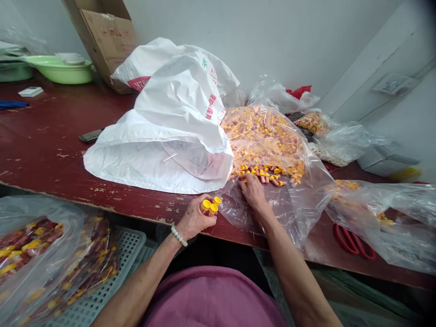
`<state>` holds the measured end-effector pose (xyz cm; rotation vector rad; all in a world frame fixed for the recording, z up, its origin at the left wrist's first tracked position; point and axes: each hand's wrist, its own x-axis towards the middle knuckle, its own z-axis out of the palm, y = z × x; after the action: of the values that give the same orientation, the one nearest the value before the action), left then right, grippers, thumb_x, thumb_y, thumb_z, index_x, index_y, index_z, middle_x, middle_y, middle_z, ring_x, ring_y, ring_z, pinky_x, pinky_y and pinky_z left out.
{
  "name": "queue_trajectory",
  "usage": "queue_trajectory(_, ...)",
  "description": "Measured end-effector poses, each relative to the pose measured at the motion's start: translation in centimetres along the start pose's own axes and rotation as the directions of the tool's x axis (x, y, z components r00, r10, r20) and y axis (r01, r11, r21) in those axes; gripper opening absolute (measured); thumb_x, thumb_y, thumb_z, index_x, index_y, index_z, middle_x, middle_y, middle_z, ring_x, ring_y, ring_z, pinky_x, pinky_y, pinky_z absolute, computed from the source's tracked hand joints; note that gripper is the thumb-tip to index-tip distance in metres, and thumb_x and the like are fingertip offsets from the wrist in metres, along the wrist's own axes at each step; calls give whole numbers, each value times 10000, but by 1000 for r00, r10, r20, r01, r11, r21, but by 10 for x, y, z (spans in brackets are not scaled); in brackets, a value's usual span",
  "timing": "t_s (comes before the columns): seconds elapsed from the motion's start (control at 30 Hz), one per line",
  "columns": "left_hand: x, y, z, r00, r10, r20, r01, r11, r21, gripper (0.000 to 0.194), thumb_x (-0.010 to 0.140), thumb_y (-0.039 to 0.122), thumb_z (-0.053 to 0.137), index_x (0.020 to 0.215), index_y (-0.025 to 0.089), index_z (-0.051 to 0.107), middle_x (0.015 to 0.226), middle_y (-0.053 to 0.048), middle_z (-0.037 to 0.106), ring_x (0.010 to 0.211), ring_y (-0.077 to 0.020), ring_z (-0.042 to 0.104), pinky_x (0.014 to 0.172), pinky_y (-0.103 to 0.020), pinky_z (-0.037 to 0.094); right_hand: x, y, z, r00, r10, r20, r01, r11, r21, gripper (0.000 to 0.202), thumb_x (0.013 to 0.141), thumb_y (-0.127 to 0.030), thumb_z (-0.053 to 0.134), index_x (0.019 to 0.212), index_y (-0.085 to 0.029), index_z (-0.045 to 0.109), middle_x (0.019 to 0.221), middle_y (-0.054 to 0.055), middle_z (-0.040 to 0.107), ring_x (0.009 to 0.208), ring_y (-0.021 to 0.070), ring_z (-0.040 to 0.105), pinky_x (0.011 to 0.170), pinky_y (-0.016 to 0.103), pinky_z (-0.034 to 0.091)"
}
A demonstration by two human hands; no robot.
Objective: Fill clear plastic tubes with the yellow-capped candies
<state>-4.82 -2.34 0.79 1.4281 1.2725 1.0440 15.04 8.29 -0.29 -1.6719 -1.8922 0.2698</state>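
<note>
Three small yellow-topped tubes (209, 206) stick out of my left hand (195, 217), whose fingers are wrapped round them above the table's front edge. A beaded bracelet is on that wrist. My right hand (254, 193) reaches into the mouth of a large clear plastic bag (293, 206), its curled fingertips among the nearest loose pieces. Whatever they pinch is too hidden to make out. Many small red-and-white pieces with yellow tops (264, 136) fill the bag in a heap. Left of it, touching, lies a white woven sack (177, 104) with its opening toward me.
Red-handled scissors (354, 243) lie at the right under clear plastic (402, 227). Below the left table edge, bagged yellow-topped pieces (30, 245) rest by a pale plastic crate (127, 245). A cardboard box (109, 41), green basin (64, 70) and dark phone-like object (91, 136) stand farther back.
</note>
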Motion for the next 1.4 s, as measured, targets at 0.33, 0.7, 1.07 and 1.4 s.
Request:
queue_trajectory(0.33, -5, 3, 7, 987, 146, 65, -159, 930, 331, 347, 589, 90, 547, 926, 171, 561, 772, 1, 613, 683, -142, 553, 645, -245, 414, -73, -67, -50, 884, -454, 114, 359, 814, 457, 164, 903, -254, 468, 971, -197, 606, 914, 47, 616, 849, 151, 563, 761, 281, 449)
queue_trajectory(0.7, -5, 1, 6, 987, 162, 0, -156, 952, 263, 302, 576, 96, 589, 869, 166, 569, 748, 0, 617, 655, -140, 537, 625, -246, 403, -84, -75, -49, 893, -447, 54, 393, 832, 393, 452, 803, -87, 395, 1230, -227, 437, 1051, 54, 600, 1003, 198, 523, 895, 394, 409)
queue_trajectory(1.07, -10, 9, -6, 966, -154, 206, 238, 840, -488, 196, 601, 161, 680, 785, 124, 623, 646, 5, 570, 554, -113, 509, 540, -240, 420, -82, -80, -45, 851, -502, 152, 407, 815, 412, 681, 795, -317, 579, 1378, -205, 247, 1403, 109, 337, 1270, 237, 348, 1036, 421, 329)
queue_trajectory(1.4, -17, 4, -2, 939, -256, 229, 341, 608, -717, 214, 453, 0, 557, 629, 117, 588, 613, 24, 531, 590, -96, 489, 534, -209, 369, -88, -93, 4, 680, -719, 144, 690, 694, 205, 826, 640, -279, 766, 1336, -160, 339, 1214, 135, 524, 1097, 269, 466, 934, 428, 396)
